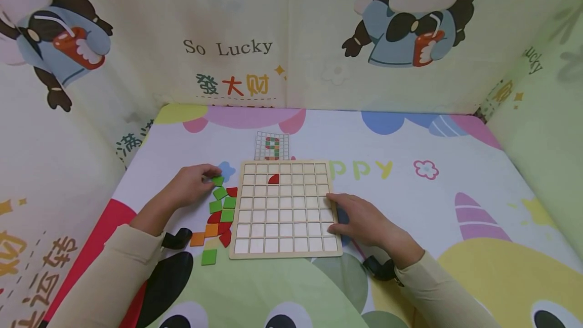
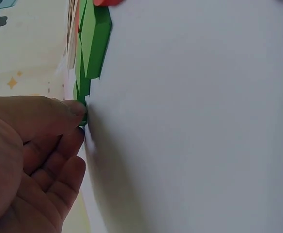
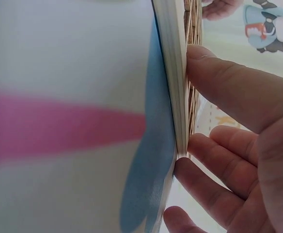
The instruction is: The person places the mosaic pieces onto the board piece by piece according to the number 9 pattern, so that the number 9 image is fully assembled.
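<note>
At the left of the wooden grid board (image 1: 285, 256), my left hand (image 1: 193, 185) pinches a green square tile (image 1: 217, 180) by its edge. Its thumb (image 2: 76, 110) covers part of that tile in the left wrist view. On the board's right rim rest the fingertips of my right hand (image 1: 364, 220), thumb and forefinger spread apart. The right wrist view has the thumb (image 3: 204, 58) on the board's top edge and the other fingers along its side. One red quarter-round piece (image 1: 274, 179) lies in a cell of the second row.
Loose tiles lie left of the board: several green ones, an orange square (image 1: 197, 239) and red quarter-rounds (image 1: 225, 238). A green square (image 1: 209, 257) lies nearest me. Behind the board is a pattern card (image 1: 272, 140) with a coloured figure on a grid. Printed curtains enclose the table.
</note>
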A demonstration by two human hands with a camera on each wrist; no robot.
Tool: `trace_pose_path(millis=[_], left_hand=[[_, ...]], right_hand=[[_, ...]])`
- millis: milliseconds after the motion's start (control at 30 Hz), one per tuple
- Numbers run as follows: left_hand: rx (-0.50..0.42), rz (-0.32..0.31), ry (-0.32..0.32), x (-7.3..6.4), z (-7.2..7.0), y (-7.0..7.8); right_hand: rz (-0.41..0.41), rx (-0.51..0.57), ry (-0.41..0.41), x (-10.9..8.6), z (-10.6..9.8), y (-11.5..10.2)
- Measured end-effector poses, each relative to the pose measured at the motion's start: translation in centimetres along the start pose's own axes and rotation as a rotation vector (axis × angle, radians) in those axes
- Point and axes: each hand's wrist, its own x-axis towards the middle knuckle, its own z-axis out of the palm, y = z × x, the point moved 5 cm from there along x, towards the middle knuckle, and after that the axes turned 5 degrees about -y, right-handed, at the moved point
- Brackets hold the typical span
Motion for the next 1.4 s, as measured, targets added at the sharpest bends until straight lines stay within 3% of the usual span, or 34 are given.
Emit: trace_pose_path(millis=[800,1100,1400], left_hand=[[0.028,-0.06,0.017,0.5,0.2,0.0],[-0.002,-0.018,0.049,0.5,-0.1,1.4],[-0.032,-0.006,-0.006,0.8,0.0,3.2]], right_hand=[[0.003,0.009,-0.007,-0.1,0.1,-0.1],[-0.004,-0.001,0.003,-0.1,0.0,0.0],[0.004,0.008,-0.006,-0.1,0.0,-0.1]])
